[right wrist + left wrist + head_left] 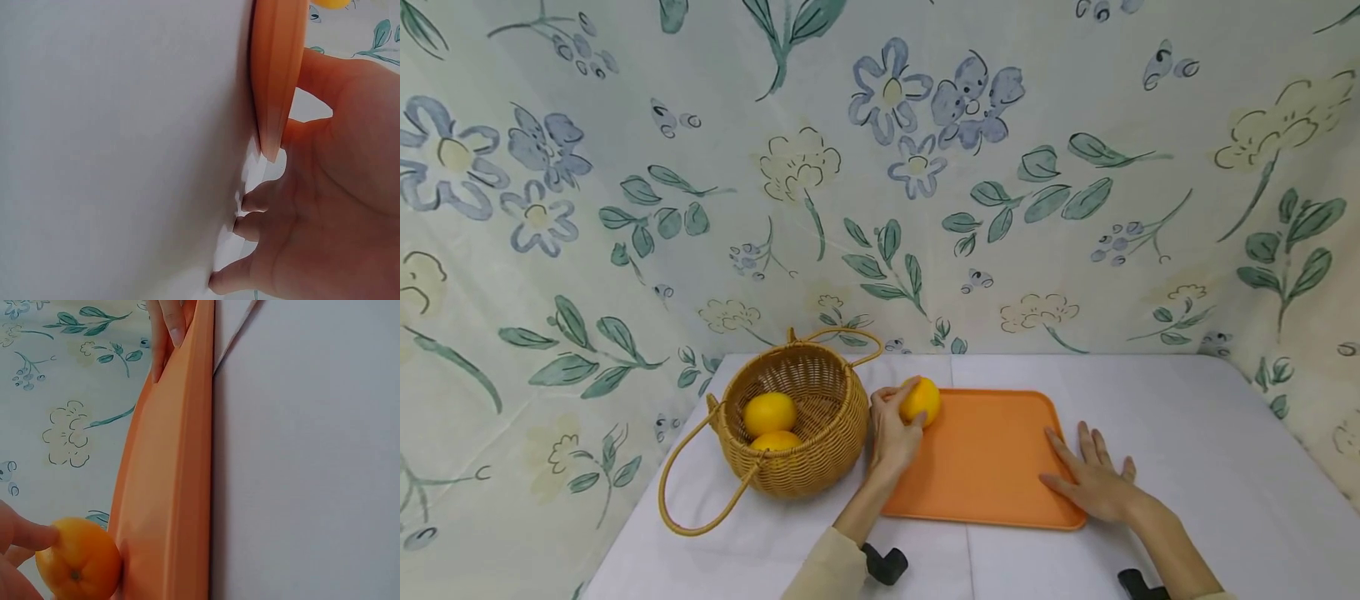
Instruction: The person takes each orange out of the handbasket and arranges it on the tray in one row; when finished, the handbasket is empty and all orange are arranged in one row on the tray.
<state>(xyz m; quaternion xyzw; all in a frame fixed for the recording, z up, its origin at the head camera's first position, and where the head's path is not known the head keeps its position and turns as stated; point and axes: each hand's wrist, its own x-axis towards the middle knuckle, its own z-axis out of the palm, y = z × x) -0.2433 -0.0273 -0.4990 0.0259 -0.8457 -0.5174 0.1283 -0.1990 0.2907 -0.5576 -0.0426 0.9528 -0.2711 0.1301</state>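
Observation:
My left hand [897, 433] pinches an orange [921, 402] between thumb and fingers at the far left corner of a flat orange tray [985, 458]. Close up in the left wrist view, the orange [81, 559] shows its stem end and sits against the tray's surface [150, 487]. At the tray's right side, my right hand [1097, 483] has its fingers spread. Its thumb and index finger reach over the rim, while the other fingers rest on the white cloth, as the right wrist view of the hand [337, 187] shows.
Left of the tray stands a round wicker basket [808, 475] with two more oranges [770, 414] inside. One basket handle [700, 529] hangs out toward the front left, the other leans to the back right. A white cloth [1187, 433] covers the table, and a floral curtain [925, 250] hangs behind.

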